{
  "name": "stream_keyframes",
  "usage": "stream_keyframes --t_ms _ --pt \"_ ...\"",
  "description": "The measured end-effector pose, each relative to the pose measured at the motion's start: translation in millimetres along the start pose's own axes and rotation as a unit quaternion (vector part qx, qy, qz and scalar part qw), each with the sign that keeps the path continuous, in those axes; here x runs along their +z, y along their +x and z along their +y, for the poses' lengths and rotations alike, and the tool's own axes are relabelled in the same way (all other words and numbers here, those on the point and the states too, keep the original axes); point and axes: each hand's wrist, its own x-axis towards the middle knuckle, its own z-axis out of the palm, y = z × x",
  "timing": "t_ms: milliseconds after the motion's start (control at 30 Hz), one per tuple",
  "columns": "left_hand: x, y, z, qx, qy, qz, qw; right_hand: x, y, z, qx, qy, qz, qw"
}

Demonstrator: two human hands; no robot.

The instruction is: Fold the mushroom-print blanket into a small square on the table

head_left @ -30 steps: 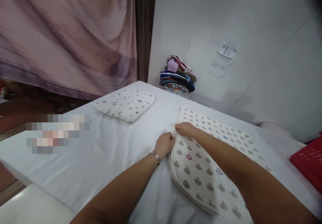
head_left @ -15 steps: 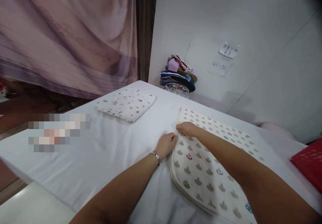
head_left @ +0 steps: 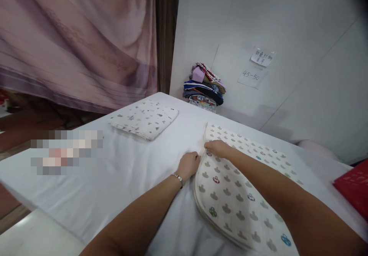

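A cream cloth printed with mushrooms (head_left: 240, 214) lies folded in layers on the right part of the table, its left edge curving toward me. My right hand (head_left: 217, 148) reaches across it, fingers closed on that left edge. Just below and to the left, my left hand (head_left: 188, 164), with a silver bracelet at the wrist, is curled closed at the same edge; its fingertips are partly hidden. Farther back on the left lies a folded white cloth with small grey prints (head_left: 149, 118), apart from both hands.
A white sheet (head_left: 115, 183) covers the table. Stacked folded fabrics (head_left: 203, 85) stand behind its far edge, against the wall with paper notes (head_left: 250, 75). A red object (head_left: 355, 187) sits at the right edge. A pink curtain (head_left: 86, 37) hangs at left; a blurred patch hides something below it.
My right hand has shifted slightly right, drawing the cloth's edge with it, so the gap between my hands is a little wider. My left hand has barely moved.
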Motion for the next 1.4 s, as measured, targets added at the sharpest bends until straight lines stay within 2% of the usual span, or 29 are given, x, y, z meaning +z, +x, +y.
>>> stream_keyframes --t_ms 100,333,533,767,933,1133,1267,1400 --pt "2.1 1.9 -3.3 0.003 -0.026 0.005 1.000 0.7 2.2 -1.1 -0.034 -0.021 0.012 0.999" --pt "3.3 4.6 -5.5 0.000 -0.044 0.032 0.999 4.7 18.6 -10.8 -0.041 -0.035 -0.001 0.999" --pt "3.6 3.6 -2.4 -0.005 -0.034 -0.006 0.999 3.6 18.6 -13.7 -0.041 -0.030 -0.003 0.999" --pt "6.5 0.5 -1.9 0.000 0.035 -0.012 0.999 14.0 22.1 -13.9 -0.037 -0.007 0.031 0.999" --pt "7.9 -4.0 -0.6 0.012 0.070 -0.001 0.997 16.2 23.8 -5.9 -0.044 0.089 0.042 0.994" --pt "10.0 -5.2 -0.2 0.031 0.090 -0.007 0.995 10.6 28.8 13.9 0.006 0.198 0.049 0.979" --pt "12.2 -5.4 -1.2 0.040 0.103 -0.007 0.994 8.4 43.2 41.8 0.071 0.186 0.088 0.976" --pt "13.3 -6.1 -1.5 0.041 0.103 -0.005 0.994 2.2 58.5 57.7 0.072 0.140 0.105 0.982"
